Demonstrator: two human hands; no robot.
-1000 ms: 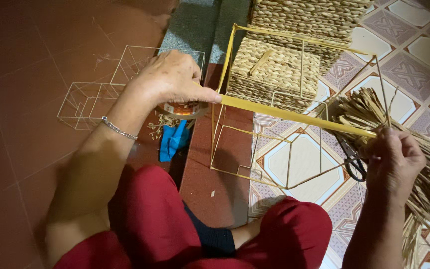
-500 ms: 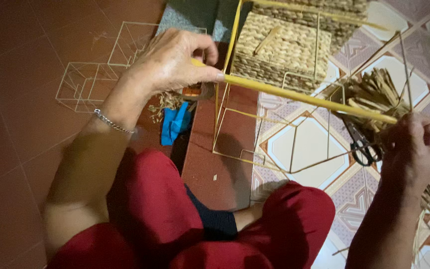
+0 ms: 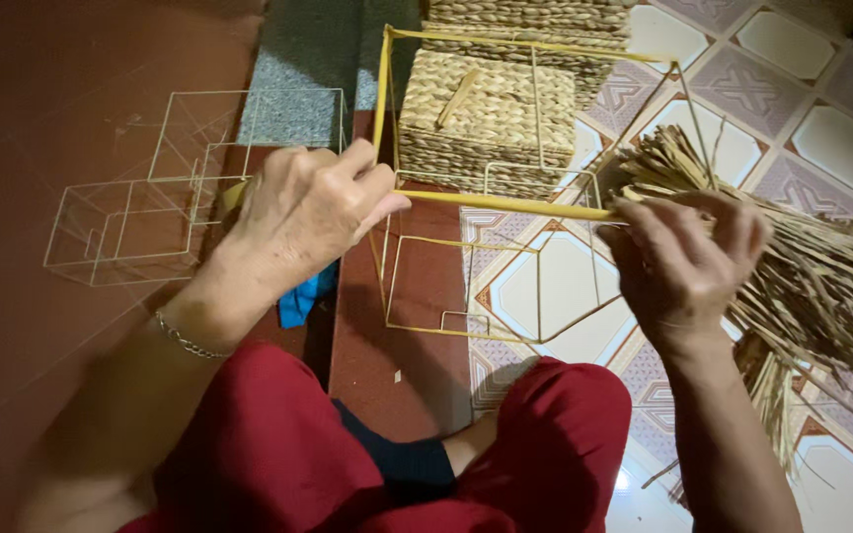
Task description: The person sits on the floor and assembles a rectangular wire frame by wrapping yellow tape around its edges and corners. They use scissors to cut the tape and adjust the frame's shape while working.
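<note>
Currently: one yellow wire basket frame [image 3: 535, 197], top bar spanning between hands. Left hand [image 3: 303, 212] pinches bar's left end; right hand [image 3: 678, 262] closed around right end. Behind: two woven baskets [image 3: 491, 118]. Right: one straw bundle [image 3: 821, 286]. Left: two bare wire frames [image 3: 165, 197] on floor.

Wire frame [image 3: 505, 227] between hands; woven baskets [image 3: 491, 109] behind (stacked), straw bundle [image 3: 821, 286] right, empty frames [image 3: 150, 197] left.

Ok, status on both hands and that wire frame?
Left hand pinching flat yellow straw strip, right hand holding its far end. Yellow wire box frame upright between them. Dried straw bundle crowds right.
</note>
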